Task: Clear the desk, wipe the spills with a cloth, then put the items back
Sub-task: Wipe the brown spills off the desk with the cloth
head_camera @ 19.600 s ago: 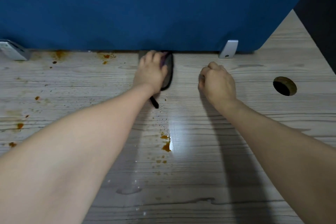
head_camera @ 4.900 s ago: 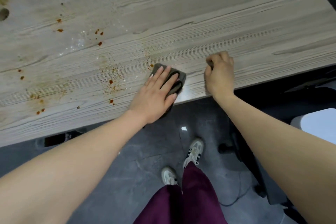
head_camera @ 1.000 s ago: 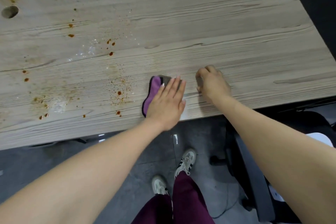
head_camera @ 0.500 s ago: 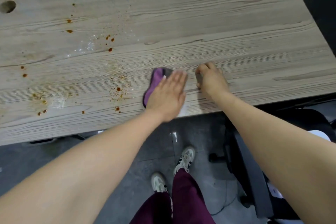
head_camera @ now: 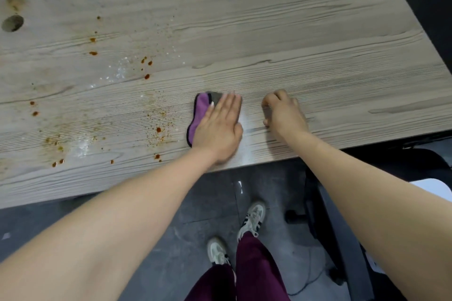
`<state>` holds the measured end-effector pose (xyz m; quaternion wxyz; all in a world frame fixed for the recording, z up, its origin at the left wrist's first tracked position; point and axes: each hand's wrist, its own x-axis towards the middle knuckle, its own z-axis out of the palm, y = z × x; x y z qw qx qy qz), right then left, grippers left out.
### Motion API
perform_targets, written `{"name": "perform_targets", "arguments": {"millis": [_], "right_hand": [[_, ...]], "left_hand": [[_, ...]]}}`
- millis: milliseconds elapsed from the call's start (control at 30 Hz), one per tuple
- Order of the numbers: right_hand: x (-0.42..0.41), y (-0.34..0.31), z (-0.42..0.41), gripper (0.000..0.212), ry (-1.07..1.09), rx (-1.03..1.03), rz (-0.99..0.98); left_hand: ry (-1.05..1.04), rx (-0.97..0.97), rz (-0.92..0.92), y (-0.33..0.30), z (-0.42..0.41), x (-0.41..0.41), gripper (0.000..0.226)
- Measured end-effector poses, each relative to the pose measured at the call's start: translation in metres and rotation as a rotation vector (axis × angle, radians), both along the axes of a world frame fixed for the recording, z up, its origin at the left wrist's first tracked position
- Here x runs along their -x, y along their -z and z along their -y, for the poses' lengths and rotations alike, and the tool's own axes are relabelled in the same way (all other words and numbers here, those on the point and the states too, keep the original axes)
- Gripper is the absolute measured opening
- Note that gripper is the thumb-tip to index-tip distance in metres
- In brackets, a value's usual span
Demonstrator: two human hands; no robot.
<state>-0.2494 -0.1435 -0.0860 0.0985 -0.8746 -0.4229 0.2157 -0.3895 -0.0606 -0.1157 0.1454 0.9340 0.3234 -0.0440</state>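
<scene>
Near the worktop's (head_camera: 293, 32) front edge, the left hand (head_camera: 220, 129) presses flat on the purple cloth (head_camera: 199, 115) beside brown spills (head_camera: 156, 129), while the right hand (head_camera: 283, 115) rests alongside, fingers curled, holding nothing.

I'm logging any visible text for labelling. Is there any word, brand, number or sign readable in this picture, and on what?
None: no readable text on the desk, the cloth under the left hand, the shoes, or elsewhere.
</scene>
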Motion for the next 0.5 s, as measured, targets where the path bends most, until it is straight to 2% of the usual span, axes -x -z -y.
{"name": "perform_targets", "arguments": {"millis": [133, 233, 367, 500], "right_hand": [[0.001, -0.001, 0.001, 0.034, -0.007, -0.007, -0.002], [0.001, 0.000, 0.002, 0.034, -0.013, -0.010, 0.000], [0.000, -0.002, 0.004, 0.034, -0.026, -0.012, 0.001], [0.000, -0.004, 0.002, 0.034, -0.026, 0.006, -0.016]], "left_hand": [[-0.170, 0.005, 0.000, 0.002, -0.039, -0.029, 0.062], [-0.216, 0.034, 0.002, -0.001, -0.035, -0.031, 0.063], [-0.110, 0.082, -0.010, -0.003, 0.011, -0.020, 0.063], [-0.022, 0.163, 0.044, -0.008, 0.000, -0.013, 0.060]]}}
